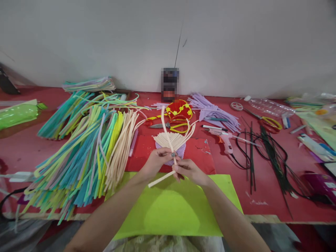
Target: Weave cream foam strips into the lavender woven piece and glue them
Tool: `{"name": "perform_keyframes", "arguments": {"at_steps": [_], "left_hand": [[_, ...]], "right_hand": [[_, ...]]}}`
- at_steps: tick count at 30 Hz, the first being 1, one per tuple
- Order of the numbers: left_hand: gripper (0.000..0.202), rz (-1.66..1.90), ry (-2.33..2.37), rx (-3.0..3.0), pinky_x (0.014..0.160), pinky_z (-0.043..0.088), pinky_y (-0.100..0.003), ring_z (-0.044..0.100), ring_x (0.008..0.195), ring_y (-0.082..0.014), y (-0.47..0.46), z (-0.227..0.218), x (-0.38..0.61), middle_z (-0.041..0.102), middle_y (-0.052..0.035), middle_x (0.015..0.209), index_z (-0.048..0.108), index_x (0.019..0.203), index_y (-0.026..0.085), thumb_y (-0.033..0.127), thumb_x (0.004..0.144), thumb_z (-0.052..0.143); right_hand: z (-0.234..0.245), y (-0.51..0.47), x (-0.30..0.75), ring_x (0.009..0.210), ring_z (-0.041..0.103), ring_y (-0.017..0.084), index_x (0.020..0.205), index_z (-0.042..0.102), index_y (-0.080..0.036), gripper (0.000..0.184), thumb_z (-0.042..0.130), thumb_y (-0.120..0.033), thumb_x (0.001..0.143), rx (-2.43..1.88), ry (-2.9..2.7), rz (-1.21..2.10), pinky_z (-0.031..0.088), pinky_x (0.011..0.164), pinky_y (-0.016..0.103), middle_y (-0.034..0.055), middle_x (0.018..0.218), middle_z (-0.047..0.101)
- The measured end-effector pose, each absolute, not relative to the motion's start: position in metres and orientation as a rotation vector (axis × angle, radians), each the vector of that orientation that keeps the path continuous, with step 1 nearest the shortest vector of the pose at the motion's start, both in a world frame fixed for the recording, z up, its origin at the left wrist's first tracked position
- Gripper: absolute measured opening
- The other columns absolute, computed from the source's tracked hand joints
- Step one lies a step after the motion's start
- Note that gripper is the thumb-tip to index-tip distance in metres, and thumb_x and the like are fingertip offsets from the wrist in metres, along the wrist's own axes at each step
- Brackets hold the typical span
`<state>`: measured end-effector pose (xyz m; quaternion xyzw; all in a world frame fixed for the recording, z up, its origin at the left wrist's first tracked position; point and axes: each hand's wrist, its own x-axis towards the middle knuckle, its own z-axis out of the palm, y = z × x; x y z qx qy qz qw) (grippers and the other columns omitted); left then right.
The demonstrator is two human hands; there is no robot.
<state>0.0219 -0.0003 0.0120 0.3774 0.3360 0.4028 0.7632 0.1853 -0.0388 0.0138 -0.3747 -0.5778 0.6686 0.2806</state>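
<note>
My left hand [156, 161] is closed around a fan-shaped piece [172, 141] woven from cream pipe cleaners over a lilac base. It holds it just above the red mat [199, 157]. My right hand [189, 170] pinches one long cream pipe cleaner [160, 179] that runs from below the hands up through the fan. Both hands meet over the far edge of a lime green sheet [173, 206].
A big heap of coloured pipe cleaners [86, 150] lies to the left. Behind the fan are yellow-handled scissors [170, 125] and a red-and-yellow piece [181, 110]. To the right lie lilac pipe cleaners [215, 113], a glue gun [223, 134], dark wires [270, 154] and a plastic bottle [267, 106].
</note>
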Motion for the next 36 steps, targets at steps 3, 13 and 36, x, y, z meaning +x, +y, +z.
{"name": "perform_keyframes", "arguments": {"at_steps": [3,13,36], "left_hand": [[0.033,1.017,0.775,0.713,0.064,0.053,-0.026,0.066,0.058,-0.0131,0.006,0.011,0.020,0.070,-0.0009,0.063,0.067,0.071,0.015,0.036,0.056,0.086],[0.040,1.135,0.785,0.676,0.065,0.055,-0.027,0.068,0.063,-0.0144,0.012,0.005,0.023,0.071,0.0015,0.069,0.063,0.073,0.018,0.039,0.050,0.088],[0.031,0.929,1.024,0.955,0.068,0.055,-0.030,0.066,0.065,-0.0164,-0.005,0.009,0.024,0.071,-0.0029,0.070,0.064,0.075,0.017,0.043,0.065,0.077]], "right_hand": [[0.015,-0.040,0.183,0.049,0.042,0.006,0.064,0.057,-0.017,0.046,0.052,-0.056,0.087,-1.008,-1.591,1.869,0.032,0.049,0.021,-0.0015,0.055,0.056],[0.018,-0.038,0.182,0.053,0.046,0.007,0.071,0.062,-0.015,0.047,0.054,-0.059,0.084,-1.051,-1.776,1.910,0.035,0.052,0.021,-0.0017,0.060,0.057],[0.016,-0.014,0.174,0.059,0.057,0.012,0.072,0.063,-0.019,0.042,0.071,-0.059,0.065,-1.314,-0.892,1.229,0.051,0.054,0.026,0.0005,0.067,0.063]]}}
